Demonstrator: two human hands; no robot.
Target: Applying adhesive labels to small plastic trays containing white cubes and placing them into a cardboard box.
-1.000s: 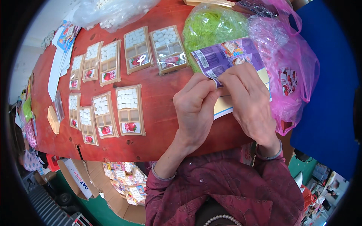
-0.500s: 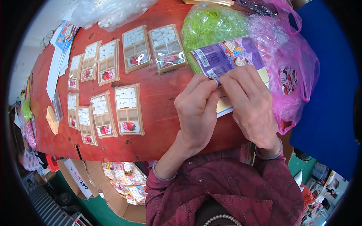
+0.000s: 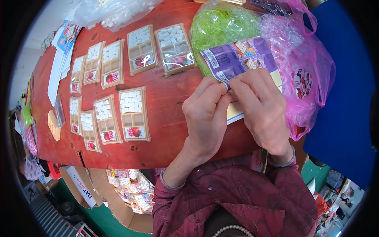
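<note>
A purple printed sheet (image 3: 231,59) with barcodes and pictures lies at an angle, its lower part pale yellow with a blue line. My left hand (image 3: 207,114) is closed, thumb and bent forefinger pinching the sheet at its near left edge, which curls up. Right beside it, my right hand (image 3: 262,110) is closed too, its fingertips pressed together on the same spot. The fingertips hide exactly what is pinched there. Left of my hands stand several beige trays, such as this one (image 3: 135,114), with white cubes, small compartments and a strawberry picture.
A bag of green shredded filler (image 3: 221,23) lies beyond the sheet, beside a pink plastic bag (image 3: 319,75). A clear bag of white pieces (image 3: 114,12) sits far left on the red table (image 3: 166,102). Below the table edge, a cardboard box (image 3: 110,197) holds colourful packs.
Both hands keep the same pinch on the sheet, almost without moving. The trays appear very slightly further left in the picture.
</note>
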